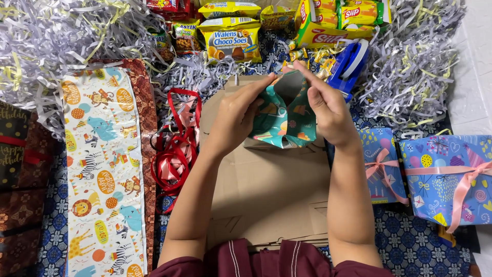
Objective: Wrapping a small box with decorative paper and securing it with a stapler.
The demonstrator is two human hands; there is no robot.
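Looking down from the head camera, we see our two hands meet over a small box wrapped in teal paper [284, 120] with little party pictures on it. Our left hand [237, 117] is closed on the left side of the box, with its fingers pinching the paper at the top. Our right hand [325, 110] is closed on the right side, and its fingertips [296, 66] pinch the top fold too, so the two hands nearly touch up there. The box sits near the far edge of a flat brown cardboard sheet [266, 190], right in the middle of what we see. Just to the left of the cardboard lies a tangle of red and pink ribbon [177, 149]. Further left is a long sheet of white wrapping paper [100, 169] with zoo animals on it. On the right sit two blue wrapped gifts [446, 177] tied with pink ribbon, side by side. Just beyond our right hand is a blue tape holder [348, 64]. At the far side there are yellow snack packets [230, 38] in a bunch. Heaps of shredded grey and yellow paper [410, 66] lie at the far left and far right. Under it all is a blue patterned cloth [410, 241]. Our dark red sleeves [266, 261] show at the bottom.
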